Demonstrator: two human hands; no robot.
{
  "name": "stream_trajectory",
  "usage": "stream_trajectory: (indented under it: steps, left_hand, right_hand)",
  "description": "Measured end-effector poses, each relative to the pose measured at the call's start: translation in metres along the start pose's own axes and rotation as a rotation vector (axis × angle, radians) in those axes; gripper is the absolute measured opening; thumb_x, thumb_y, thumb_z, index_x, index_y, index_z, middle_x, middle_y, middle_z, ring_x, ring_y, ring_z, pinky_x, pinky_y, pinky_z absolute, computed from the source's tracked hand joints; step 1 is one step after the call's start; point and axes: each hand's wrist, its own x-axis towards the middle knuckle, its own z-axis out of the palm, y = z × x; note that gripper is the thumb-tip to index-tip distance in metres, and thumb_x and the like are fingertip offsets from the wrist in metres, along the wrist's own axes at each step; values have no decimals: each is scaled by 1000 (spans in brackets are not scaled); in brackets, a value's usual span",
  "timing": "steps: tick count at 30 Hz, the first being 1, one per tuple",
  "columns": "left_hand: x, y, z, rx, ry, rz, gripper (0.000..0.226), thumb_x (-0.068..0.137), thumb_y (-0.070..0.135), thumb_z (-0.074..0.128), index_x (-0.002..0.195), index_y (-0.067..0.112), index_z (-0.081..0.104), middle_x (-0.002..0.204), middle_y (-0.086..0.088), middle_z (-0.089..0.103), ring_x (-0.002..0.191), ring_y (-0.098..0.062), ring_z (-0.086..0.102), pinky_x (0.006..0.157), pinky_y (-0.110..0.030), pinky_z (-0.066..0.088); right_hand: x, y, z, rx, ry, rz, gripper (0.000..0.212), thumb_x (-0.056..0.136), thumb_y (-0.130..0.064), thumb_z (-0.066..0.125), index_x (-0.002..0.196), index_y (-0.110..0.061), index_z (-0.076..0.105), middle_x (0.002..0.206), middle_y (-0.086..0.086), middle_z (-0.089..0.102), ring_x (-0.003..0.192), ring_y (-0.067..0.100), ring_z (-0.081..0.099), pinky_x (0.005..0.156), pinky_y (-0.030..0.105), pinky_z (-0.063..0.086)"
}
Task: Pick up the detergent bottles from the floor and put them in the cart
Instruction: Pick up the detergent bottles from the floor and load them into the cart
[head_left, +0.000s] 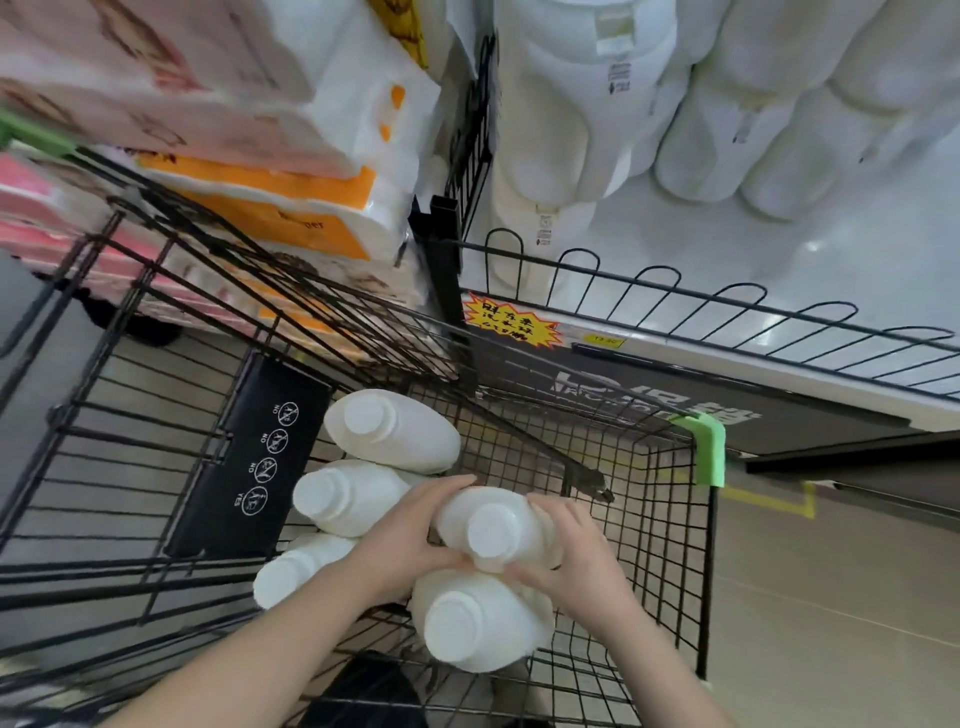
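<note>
White detergent bottle being gripped low centre by left hand and right hand, fingers curling round it, lower bottle lying partly hidden, in wire cart.

Leftmost bottle partly behind forearm.

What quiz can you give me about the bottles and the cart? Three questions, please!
1. True or false: the cart is made of red wire.
2. How many white bottles show in the cart, counting the held bottle? A three, B five, C nine.
3. Fill in: the left hand and the right hand both grip the same ____.

Key: 1 false, the wire is black. 2 B. 3 bottle.
</note>
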Motion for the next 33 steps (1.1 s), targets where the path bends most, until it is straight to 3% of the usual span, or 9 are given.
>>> stream_trajectory:
  steps: [4,9,14,17,20,26,33]
  left_hand:
    - [-9,16,-9,36,23,44,94,74,41,94,149,55,38,143,28,43,137,1,43,114,-24,35]
    - [-34,41,-18,58,97,96,90,69,52,94,133,76,34,148,25,47,138,4,45,118,-28,38]
    - [-66,68,-34,50,196,179,89,75,51,92,129,85,30,149,21,46,139,2,44,117,-26,37]
    - [-90,75,-43,67,238,209,86,78,51,90,139,72,33,149,19,47,138,2,44,117,-29,38]
    - [-115,74,-45,52,252,245,85,81,48,90,144,66,35,148,21,46,132,16,41,116,-24,36]
    - [-149,58,-52,-46,282,326,82,81,41,91,145,57,43,146,22,51,135,13,44,114,-22,39]
    - [-182,11,-60,-23,245,326,85,81,35,92,148,50,42,144,24,51,132,13,46,105,-8,38]
  right_hand:
    - [-11,-9,-9,55,41,-13,70,77,-50,87,129,-63,42,132,-33,47,123,-8,48,108,30,43]
    - [-30,-30,-26,74,93,-83,72,79,-51,86,137,-55,44,133,-34,46,125,-10,49,111,26,44]
    - [-51,-60,-53,127,155,-183,77,83,-50,86,150,-43,48,141,-24,51,128,-17,46,99,-1,34]
    - [-68,-77,-62,142,213,-237,75,84,-49,85,149,-46,47,140,-25,53,129,-17,46,98,-3,33]
    - [-91,-88,-62,188,255,-252,74,85,-46,85,147,-51,45,139,-26,53,128,-18,47,97,-2,34]
    - [-132,-108,-37,305,396,-247,69,85,-42,85,147,-44,54,132,-20,63,124,-4,58,105,23,44]
    - [-173,-116,11,336,420,-155,63,86,-35,86,143,-43,58,129,-18,66,121,-1,62,99,11,44]
